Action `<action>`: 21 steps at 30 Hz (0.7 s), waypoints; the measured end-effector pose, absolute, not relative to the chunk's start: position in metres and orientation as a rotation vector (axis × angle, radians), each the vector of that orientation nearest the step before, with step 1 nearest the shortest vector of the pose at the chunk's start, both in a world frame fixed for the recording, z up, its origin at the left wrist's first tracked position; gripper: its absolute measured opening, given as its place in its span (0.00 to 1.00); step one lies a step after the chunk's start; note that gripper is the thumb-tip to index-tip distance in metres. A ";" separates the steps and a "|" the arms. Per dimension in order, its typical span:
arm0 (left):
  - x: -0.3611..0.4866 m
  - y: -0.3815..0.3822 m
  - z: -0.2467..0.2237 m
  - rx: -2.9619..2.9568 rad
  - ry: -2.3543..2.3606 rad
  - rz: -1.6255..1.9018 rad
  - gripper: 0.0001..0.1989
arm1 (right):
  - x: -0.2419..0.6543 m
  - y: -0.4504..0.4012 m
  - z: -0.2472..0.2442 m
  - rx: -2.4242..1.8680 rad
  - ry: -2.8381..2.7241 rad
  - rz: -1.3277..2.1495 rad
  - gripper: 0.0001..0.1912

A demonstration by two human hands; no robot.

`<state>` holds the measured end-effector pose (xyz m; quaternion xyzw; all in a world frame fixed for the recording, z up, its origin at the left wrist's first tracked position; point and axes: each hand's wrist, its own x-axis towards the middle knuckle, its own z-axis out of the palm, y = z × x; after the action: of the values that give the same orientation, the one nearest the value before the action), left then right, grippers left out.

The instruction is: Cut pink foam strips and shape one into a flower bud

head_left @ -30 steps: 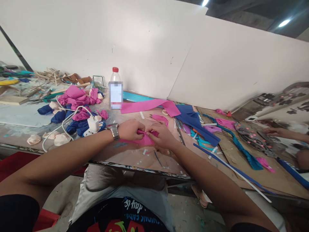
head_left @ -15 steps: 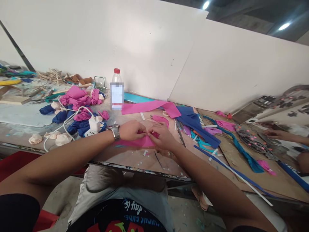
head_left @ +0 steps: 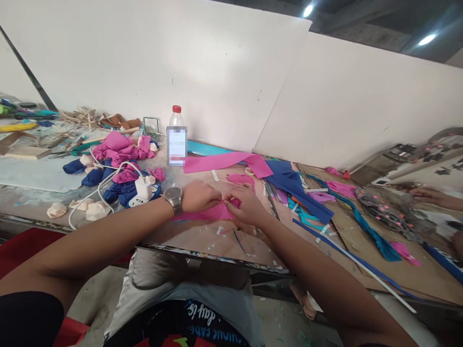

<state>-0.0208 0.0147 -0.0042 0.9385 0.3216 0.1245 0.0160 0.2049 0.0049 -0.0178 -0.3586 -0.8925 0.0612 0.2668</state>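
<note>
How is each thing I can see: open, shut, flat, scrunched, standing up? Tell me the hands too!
Left hand: pinching the pink piece
Right hand: pinching it too
Pink piece: between the fingertips, partly spread below the hands
Bottle: upright, red cap on
Watch: fastened round the left wrist
Charger: on the power strip, seemingly plugged in
Pink bundles: scrunched
Long pink strip: lying, bent near one end
Teal strip: twisted
</note>
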 end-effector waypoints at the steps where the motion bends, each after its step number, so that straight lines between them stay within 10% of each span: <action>1: -0.021 0.014 -0.002 3.009 0.999 0.352 0.14 | 0.205 0.005 -0.018 -0.978 -2.405 0.168 0.03; 21: -0.019 0.015 -0.001 3.089 1.021 0.286 0.13 | 0.204 0.007 -0.020 -0.949 -2.402 0.186 0.06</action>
<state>-0.0193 0.0145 -0.0011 0.9440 0.3119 0.0875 -0.0620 0.2038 0.0066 -0.0205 -0.3527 -0.8924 0.0691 0.2728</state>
